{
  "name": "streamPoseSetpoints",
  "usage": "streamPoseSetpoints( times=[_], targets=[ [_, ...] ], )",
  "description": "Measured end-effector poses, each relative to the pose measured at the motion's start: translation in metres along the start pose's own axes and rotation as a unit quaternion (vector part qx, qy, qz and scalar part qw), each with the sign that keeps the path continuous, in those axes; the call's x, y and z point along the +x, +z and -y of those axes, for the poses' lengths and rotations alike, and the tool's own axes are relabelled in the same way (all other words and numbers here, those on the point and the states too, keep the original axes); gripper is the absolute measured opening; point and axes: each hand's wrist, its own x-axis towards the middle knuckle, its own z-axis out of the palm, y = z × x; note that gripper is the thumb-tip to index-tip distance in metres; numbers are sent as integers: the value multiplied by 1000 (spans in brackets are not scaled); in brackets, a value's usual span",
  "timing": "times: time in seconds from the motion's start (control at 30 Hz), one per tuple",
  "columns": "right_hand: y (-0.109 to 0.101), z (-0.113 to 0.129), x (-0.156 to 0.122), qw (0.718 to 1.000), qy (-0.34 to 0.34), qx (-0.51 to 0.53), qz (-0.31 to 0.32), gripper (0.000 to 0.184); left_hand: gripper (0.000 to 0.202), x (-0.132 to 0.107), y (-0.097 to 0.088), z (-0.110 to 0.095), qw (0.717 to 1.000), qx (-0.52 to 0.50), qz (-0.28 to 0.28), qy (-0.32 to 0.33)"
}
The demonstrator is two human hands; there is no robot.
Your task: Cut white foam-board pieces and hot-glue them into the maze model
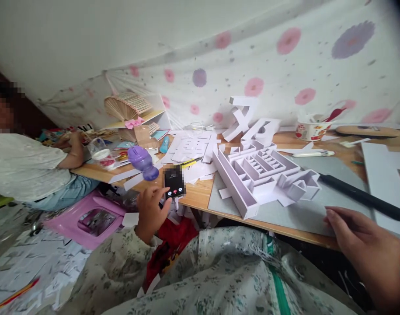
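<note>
Black phone, its lit screen facing the camera, sits in the left hand: the fingers are curled up behind its lower end and the thumb presses its left edge, so the grasp is closed around it. The phone is held just off the near edge of the wooden table, above the lap. The right hand lies loose and spread, holding nothing, its fingertips on the near rim of the grey mat. On that mat stands white foam-board lettering, built up in raised walls, with a long black tool lying just to its right. Behind the phone a purple bottle lies tilted among paper scraps. Further left, another person sits at the table beside a pink stool
</note>
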Motion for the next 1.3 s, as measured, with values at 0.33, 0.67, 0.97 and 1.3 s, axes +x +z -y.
streamPoseSetpoints(
  times=[0.33, 0.67, 0.97, 1.3],
  targets=[
    [-3, 4, -1, 998, 56, -13, 41, 43, 26, -4, 10, -6, 999, 2, 46, 11],
    [-8, 15, -6, 998, 48, 23, 30, 22, 23, 0, 1, -10, 999, -10, 43, 22],
    [-4, 7, 1, 998, 39, 46, 31, 23, 20, -23, -29, -137, 904, -359, -48, 229],
    [7, 4, 39, 980, -169, 10, 104, 29, 23, 98, -7, -215, 882, -347, 71, 311]
  ],
)
